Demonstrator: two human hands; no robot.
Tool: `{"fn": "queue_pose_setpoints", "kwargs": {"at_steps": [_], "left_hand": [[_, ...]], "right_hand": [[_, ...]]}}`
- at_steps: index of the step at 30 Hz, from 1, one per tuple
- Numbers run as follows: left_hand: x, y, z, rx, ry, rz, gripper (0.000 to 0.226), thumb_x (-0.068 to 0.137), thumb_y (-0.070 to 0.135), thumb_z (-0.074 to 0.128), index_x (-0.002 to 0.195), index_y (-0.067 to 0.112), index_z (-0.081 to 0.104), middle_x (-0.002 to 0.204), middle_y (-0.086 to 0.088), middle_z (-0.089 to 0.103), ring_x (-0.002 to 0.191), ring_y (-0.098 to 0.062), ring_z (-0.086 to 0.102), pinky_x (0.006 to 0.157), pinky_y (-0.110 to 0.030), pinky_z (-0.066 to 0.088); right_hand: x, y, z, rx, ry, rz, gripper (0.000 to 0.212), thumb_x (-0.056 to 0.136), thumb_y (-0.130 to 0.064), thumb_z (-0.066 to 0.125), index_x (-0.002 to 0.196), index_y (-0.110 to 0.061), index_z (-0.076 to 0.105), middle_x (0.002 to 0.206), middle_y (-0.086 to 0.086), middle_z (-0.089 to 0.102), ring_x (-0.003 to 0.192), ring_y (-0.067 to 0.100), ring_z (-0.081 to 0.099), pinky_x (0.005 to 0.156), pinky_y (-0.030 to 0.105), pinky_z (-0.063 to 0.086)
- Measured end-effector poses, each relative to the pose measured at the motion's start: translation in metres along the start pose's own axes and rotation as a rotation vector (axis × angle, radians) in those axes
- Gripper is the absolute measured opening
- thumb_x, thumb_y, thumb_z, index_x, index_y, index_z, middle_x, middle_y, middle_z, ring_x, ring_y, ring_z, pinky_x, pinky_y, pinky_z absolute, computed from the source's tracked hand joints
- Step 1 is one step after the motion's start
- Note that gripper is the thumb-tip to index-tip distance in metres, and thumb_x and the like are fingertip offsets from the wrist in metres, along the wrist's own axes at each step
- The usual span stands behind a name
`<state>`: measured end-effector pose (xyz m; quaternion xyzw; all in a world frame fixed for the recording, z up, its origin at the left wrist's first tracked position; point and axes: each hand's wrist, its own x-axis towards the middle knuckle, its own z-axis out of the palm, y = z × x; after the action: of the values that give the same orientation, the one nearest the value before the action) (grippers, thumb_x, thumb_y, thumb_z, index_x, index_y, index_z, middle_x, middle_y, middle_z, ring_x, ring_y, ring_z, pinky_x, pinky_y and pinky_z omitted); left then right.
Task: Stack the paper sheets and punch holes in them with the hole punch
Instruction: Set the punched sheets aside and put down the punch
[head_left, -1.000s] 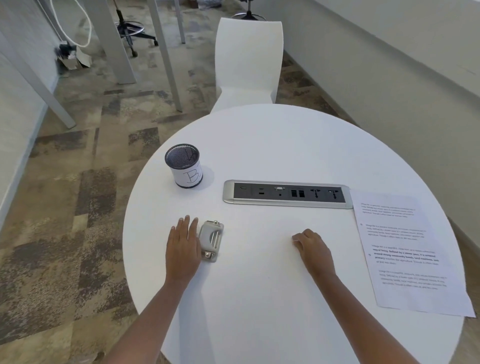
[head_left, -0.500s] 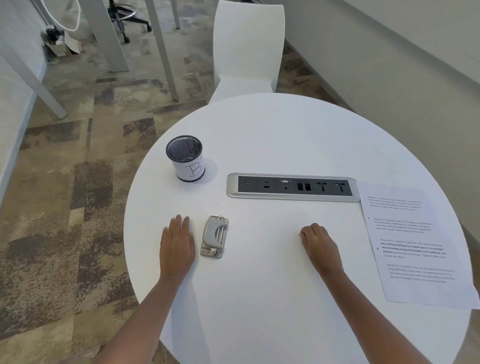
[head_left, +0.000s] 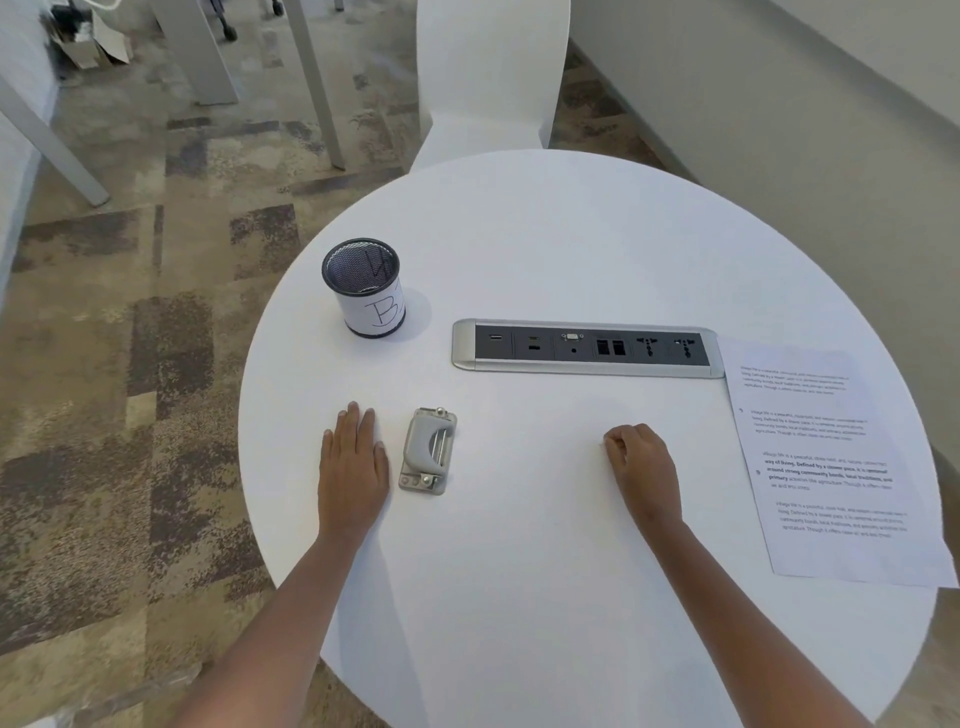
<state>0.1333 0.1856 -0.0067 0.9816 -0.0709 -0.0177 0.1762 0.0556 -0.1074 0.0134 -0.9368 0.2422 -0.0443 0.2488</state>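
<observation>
A grey hole punch (head_left: 428, 450) lies on the round white table (head_left: 545, 244), left of centre. My left hand (head_left: 353, 467) rests flat on the table just left of the punch, a small gap between them, holding nothing. My right hand (head_left: 644, 470) rests on the table right of centre with its fingers curled in and nothing in it. Printed paper sheets (head_left: 831, 462) lie at the table's right edge, well right of my right hand; how many are in the pile cannot be told.
A mesh pen cup (head_left: 366, 288) with a "B" label stands at the back left. A recessed socket strip (head_left: 587, 347) runs across the table's middle, touching the paper's top corner. A white chair (head_left: 488, 78) stands behind the table.
My left hand has slid slightly left, off the hole punch's side. The view has tilted down and shifted; my right hand stays curled in place.
</observation>
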Motion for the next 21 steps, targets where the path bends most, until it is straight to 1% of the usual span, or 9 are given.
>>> {"fn": "queue_pose_setpoints", "kwargs": {"at_steps": [2,7,10,12,14,16,18,20,21], "left_hand": [[0.000,-0.001,0.001,-0.010,0.002,-0.004,0.054,0.087,0.019,0.022,0.124,-0.007,0.050,0.133,-0.030,0.049,0.124,-0.043,0.047,0.101,-0.056,0.038],[-0.001,-0.003,0.002,-0.016,0.018,-0.005,0.052,0.087,0.017,0.022,0.124,-0.006,0.050,0.134,-0.028,0.049,0.125,-0.042,0.047,0.103,-0.055,0.038],[-0.001,-0.004,0.004,-0.012,0.037,-0.004,0.045,0.087,0.009,0.031,0.125,-0.005,0.049,0.135,-0.028,0.048,0.126,-0.041,0.045,0.104,-0.055,0.037],[0.000,-0.005,0.005,-0.015,0.042,-0.004,0.044,0.086,0.007,0.035,0.126,-0.005,0.049,0.136,-0.028,0.047,0.127,-0.041,0.044,0.105,-0.055,0.036],[-0.001,-0.005,0.005,-0.017,0.039,-0.005,0.046,0.086,0.010,0.030,0.125,-0.006,0.049,0.135,-0.028,0.047,0.126,-0.042,0.045,0.104,-0.055,0.036],[-0.001,-0.004,0.004,-0.012,0.027,-0.005,0.051,0.086,0.015,0.024,0.125,-0.006,0.050,0.135,-0.028,0.048,0.125,-0.042,0.046,0.104,-0.055,0.037],[-0.001,-0.004,0.005,-0.008,0.023,0.000,0.052,0.086,0.016,0.023,0.125,-0.006,0.050,0.135,-0.028,0.048,0.126,-0.041,0.046,0.104,-0.055,0.037],[-0.001,-0.005,0.006,-0.012,0.035,-0.001,0.048,0.087,0.012,0.027,0.126,-0.006,0.049,0.136,-0.028,0.047,0.127,-0.041,0.044,0.105,-0.055,0.036],[0.000,-0.006,0.007,-0.016,0.041,-0.003,0.046,0.086,0.010,0.031,0.126,-0.006,0.049,0.136,-0.028,0.047,0.127,-0.041,0.044,0.105,-0.055,0.035]], "right_hand": [[-0.002,-0.001,0.001,-0.047,0.008,-0.017,0.018,0.092,-0.005,0.047,0.093,0.004,0.062,0.095,0.020,0.062,0.091,0.035,0.054,0.073,0.043,0.048],[-0.005,-0.004,0.000,-0.140,-0.005,-0.039,0.020,0.093,-0.005,0.045,0.089,0.005,0.062,0.091,0.020,0.060,0.088,0.034,0.052,0.067,0.042,0.048],[-0.007,-0.005,0.000,-0.186,-0.035,-0.055,0.021,0.094,-0.009,0.045,0.090,0.004,0.062,0.092,0.018,0.059,0.088,0.032,0.052,0.064,0.039,0.047],[-0.004,-0.007,-0.002,-0.212,-0.066,-0.055,0.022,0.093,-0.010,0.046,0.091,0.004,0.062,0.092,0.017,0.059,0.087,0.032,0.052,0.064,0.037,0.045],[0.001,-0.010,-0.004,-0.238,-0.105,-0.041,0.020,0.091,-0.006,0.046,0.084,0.005,0.061,0.088,0.018,0.059,0.081,0.033,0.053,0.063,0.039,0.044],[0.006,-0.014,-0.005,-0.270,-0.138,-0.023,0.017,0.087,0.000,0.046,0.072,0.003,0.054,0.080,0.017,0.054,0.073,0.032,0.049,0.059,0.038,0.039],[0.009,-0.018,-0.004,-0.313,-0.153,-0.009,0.020,0.082,0.005,0.044,0.065,-0.004,0.043,0.073,0.011,0.045,0.067,0.027,0.039,0.055,0.032,0.029],[0.010,-0.020,-0.002,-0.349,-0.155,-0.005,0.026,0.079,0.009,0.042,0.061,-0.007,0.035,0.069,0.008,0.038,0.067,0.025,0.036,0.053,0.030,0.024],[0.010,-0.020,-0.001,-0.370,-0.158,-0.007,0.027,0.078,0.011,0.042,0.060,-0.008,0.035,0.069,0.008,0.039,0.068,0.025,0.036,0.053,0.030,0.024]]}}
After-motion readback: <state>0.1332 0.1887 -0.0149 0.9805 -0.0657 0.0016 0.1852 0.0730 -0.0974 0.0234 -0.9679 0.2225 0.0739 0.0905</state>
